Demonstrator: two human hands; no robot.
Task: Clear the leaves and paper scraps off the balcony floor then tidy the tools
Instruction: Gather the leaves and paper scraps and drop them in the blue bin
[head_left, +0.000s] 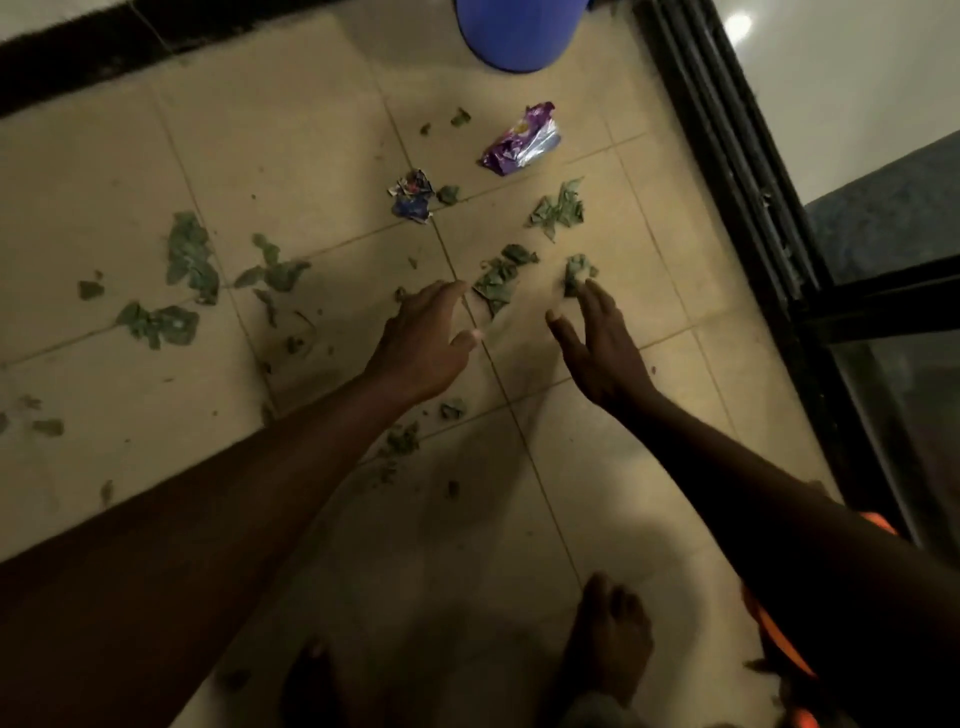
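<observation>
Crumpled green leaves (189, 257), glossy purple wrapper (522, 140) on smooth beige tiles (285, 171).

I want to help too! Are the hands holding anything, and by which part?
Nothing is held. The left hand and right hand are open, fingers reaching toward leaves on the floor.

- Beige tiled floor (291, 156) is lying in dim light, its grout lines crossing near the middle.
- Torn green leaf pieces (191, 257) are lying scattered over most tiles.
- Crumpled purple foil wrapper (522, 140) is resting near a round blue plastic bucket (511, 31).
- Crumpled printed paper scrap (413, 196) is sitting on a grout line, just beside a leaf bit.
</observation>
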